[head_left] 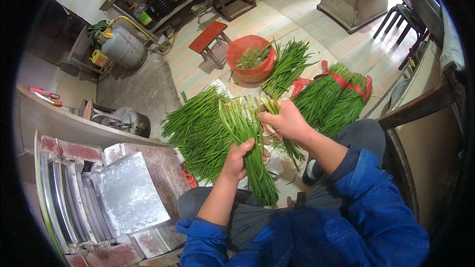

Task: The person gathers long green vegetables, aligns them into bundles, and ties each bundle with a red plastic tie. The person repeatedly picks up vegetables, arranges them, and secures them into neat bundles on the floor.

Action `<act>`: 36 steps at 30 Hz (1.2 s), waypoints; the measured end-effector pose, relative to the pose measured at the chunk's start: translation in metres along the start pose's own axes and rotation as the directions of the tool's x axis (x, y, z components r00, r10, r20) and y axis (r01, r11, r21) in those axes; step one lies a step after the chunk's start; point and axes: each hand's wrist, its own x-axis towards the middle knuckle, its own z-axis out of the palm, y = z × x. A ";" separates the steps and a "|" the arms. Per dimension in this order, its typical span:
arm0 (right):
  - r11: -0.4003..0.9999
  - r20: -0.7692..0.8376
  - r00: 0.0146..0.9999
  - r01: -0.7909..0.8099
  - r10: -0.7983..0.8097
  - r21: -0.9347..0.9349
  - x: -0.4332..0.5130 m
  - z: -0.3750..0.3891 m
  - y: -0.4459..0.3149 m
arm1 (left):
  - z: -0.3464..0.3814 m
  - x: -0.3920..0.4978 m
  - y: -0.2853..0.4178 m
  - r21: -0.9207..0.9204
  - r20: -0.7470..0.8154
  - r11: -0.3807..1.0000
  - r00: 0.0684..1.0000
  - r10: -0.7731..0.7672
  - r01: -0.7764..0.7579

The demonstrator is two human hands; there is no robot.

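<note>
My left hand [239,159] grips a bundle of garlic chives [252,152], pale stem ends pointing away from me and green tips towards my lap. To its right, my right hand [287,120] holds a smaller bunch of chives [270,104] by the pale stems, with green leaves hanging below the fist. A broad heap of loose chives [204,129] lies to the left of my left hand. Beyond my right hand rests another loose pile of chives [285,66]. Two chive bundles [326,96] tied with red strips lie at the right.
A red bucket [250,78] holding plant scraps stands ahead, beside a low red stool [208,37]. At far left is a gas cylinder [124,48]. A machine with a metal plate [130,193] stands close on my left, and a wooden chair [415,107] on my right.
</note>
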 end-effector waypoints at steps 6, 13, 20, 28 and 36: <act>0.978 -0.025 0.993 -0.113 0.119 0.173 0.004 -0.004 0.003 | -0.003 0.003 0.001 0.003 -0.119 1.000 0.993 0.018 -0.017; 0.967 0.028 0.990 -0.143 0.140 0.210 0.001 0.001 -0.005 | 0.005 0.003 0.002 0.059 -0.077 0.998 0.997 0.016 -0.011; 0.978 -0.084 0.988 -0.115 0.131 0.172 0.002 -0.005 -0.005 | 0.014 0.003 0.007 0.104 -0.169 0.995 0.986 0.004 0.013; 0.953 -0.303 0.941 -0.059 0.152 0.296 0.009 -0.008 0.000 | 0.010 0.006 0.013 0.225 -0.170 0.966 0.971 0.167 -0.127; 0.853 -0.277 0.913 -0.127 0.301 0.506 0.012 -0.022 -0.007 | 0.008 0.002 0.012 0.207 -0.254 0.976 0.959 0.124 -0.072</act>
